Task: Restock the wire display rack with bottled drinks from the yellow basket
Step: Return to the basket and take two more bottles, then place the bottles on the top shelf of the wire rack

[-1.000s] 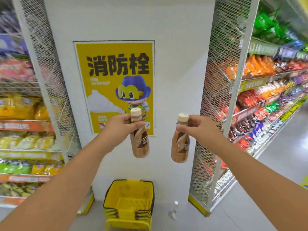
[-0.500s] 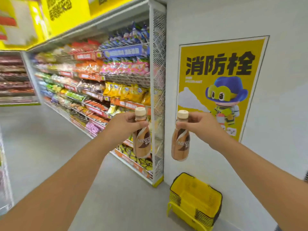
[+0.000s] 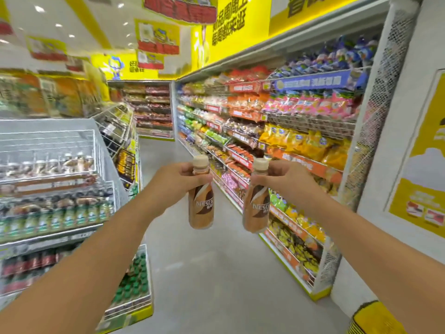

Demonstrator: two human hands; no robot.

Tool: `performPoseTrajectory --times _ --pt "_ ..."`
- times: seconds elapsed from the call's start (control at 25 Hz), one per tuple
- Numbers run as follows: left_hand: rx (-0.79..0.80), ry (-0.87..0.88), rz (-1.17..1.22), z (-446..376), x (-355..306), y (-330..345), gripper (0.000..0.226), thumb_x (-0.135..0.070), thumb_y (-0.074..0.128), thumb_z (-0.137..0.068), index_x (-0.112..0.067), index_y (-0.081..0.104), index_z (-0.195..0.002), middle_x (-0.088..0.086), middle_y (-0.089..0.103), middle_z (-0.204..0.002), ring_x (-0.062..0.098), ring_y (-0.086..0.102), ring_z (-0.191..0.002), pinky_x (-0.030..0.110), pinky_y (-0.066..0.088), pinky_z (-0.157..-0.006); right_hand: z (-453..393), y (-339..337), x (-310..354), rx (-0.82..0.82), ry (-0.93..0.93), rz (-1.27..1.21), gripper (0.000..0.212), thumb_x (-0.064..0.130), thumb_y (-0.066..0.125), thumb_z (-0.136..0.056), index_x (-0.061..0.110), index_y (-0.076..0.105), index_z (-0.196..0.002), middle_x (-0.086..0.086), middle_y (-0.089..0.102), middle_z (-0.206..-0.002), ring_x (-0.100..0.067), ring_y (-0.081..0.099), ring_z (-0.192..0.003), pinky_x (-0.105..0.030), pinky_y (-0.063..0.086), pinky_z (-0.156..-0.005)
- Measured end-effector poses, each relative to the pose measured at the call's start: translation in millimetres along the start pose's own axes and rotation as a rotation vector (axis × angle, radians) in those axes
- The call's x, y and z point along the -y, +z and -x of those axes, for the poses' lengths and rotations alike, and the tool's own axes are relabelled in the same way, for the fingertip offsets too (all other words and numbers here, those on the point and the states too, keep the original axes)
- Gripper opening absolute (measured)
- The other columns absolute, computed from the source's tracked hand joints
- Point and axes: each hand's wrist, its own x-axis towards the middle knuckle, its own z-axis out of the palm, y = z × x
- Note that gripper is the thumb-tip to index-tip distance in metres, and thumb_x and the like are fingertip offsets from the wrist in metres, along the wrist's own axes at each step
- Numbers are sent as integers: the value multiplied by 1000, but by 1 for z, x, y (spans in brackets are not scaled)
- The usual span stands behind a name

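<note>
My left hand (image 3: 173, 183) grips the neck of a brown Nescafe coffee bottle (image 3: 201, 206) with a cream cap. My right hand (image 3: 286, 180) holds a second identical coffee bottle (image 3: 256, 210) by its neck. Both bottles hang upright at chest height over the aisle floor, a hand's width apart. The wire display rack (image 3: 55, 150) stands at the left, its tiers holding rows of bottled drinks; its top tier looks partly bare. Only a corner of the yellow basket (image 3: 375, 319) shows at the bottom right, on the floor by the white wall.
A long snack shelf (image 3: 277, 131) lines the right side of the aisle, ending in a mesh side panel (image 3: 366, 131). A yellow poster (image 3: 423, 169) hangs on the white wall at far right. Grey floor (image 3: 216, 273) runs ahead between rack and shelf.
The view has swung left, from the poster wall and basket to the aisle and the wire rack. Both hands keep their bottles in the same hold.
</note>
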Motion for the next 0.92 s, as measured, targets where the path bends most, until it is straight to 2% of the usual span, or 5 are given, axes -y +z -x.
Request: performPoseTrajectory --times 0.2,0.48,0.64,0.76,0.92 --pt "-143 -32 -82 -10 47 -142 24 -34 85 -79 -30 80 -102 -12 79 -92 4 74 -90 26 58 -86 -72 140 33 128 -44 -54 11 24 86 -80 26 82 -90 10 79 -84 0 70 -73 -16 49 -68" --pt "-311 -111 -90 -26 104 -281 17 -24 84 -81 -29 77 -96 -18 78 -81 -6 71 -71 9 49 -57 -155 299 67 289 -101 -119 14 23 85 -81 21 83 -95 3 80 -91 -13 74 -89 -32 53 -87" --pt "-405 -162 -112 -45 143 -334 22 -30 85 -81 -28 76 -101 -13 79 -89 2 74 -82 21 56 -70 -205 373 64 376 -118 -150 9 20 84 -82 20 82 -90 8 79 -83 -2 68 -75 -25 51 -77" --pt "-449 -205 -149 -72 171 -368 15 -30 83 -82 -30 75 -95 -17 78 -83 -1 73 -79 15 52 -60 -252 423 58 450 -138 -179 11 21 85 -82 20 82 -93 6 80 -88 -6 71 -81 -28 54 -80" --pt "-497 -233 -227 -125 204 -411 23 -34 83 -82 -28 77 -104 -12 79 -92 10 75 -88 32 59 -74 -319 479 48 509 -181 -215 14 22 85 -82 19 81 -95 5 81 -88 -3 73 -80 -14 52 -68"
